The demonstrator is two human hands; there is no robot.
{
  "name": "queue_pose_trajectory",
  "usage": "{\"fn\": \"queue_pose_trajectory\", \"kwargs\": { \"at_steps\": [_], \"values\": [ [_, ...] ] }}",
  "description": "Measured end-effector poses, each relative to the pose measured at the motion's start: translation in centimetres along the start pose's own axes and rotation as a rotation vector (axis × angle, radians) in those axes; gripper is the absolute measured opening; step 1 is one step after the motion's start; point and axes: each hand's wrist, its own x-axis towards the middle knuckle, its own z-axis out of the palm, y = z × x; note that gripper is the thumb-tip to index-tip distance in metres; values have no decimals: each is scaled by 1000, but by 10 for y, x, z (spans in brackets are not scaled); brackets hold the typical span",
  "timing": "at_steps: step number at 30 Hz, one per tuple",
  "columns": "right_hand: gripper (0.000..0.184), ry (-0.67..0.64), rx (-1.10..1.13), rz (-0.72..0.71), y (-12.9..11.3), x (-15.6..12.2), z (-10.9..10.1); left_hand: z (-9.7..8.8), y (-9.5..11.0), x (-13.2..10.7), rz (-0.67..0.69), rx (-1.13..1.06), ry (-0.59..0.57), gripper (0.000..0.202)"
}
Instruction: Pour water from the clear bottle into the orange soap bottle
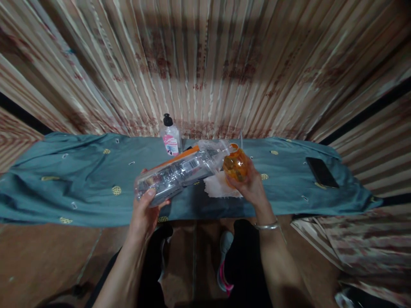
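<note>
My left hand [148, 209] is wrapped round the lower end of a large clear plastic bottle [176, 173] with a barcode label. The bottle lies tilted in the air, its narrower end pointing right and slightly up. That end meets or nearly meets the mouth of a translucent orange jar [236, 164], and I cannot tell whether they touch. Fingers of my right hand [248, 182] close round the jar from the right. Whether liquid is in either one is unclear. A white sheet with ragged edges [218, 187], paper or cloth, lies beneath the jar.
Behind the clear bottle, a pump-topped bottle with a pink label [171, 139] stands upright. An orange flat-edged item [186, 150] is partly hidden by the clear bottle. On the right lies a black phone [322, 172]. A teal cloth [86, 179] covers the surface; striped curtains [199, 64] hang behind.
</note>
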Motion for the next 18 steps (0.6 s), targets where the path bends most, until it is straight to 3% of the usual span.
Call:
{"fn": "queue_pose_trajectory", "kwargs": {
  "at_steps": [10, 18],
  "values": [
    [85, 0, -20, -12, -11, 1, -2, -11, 6, 9, -37, 47, -55, 80],
    [82, 17, -12, -5, -13, 2, -1, -4, 5, 5, -22, 21, -31, 72]
  ]
}}
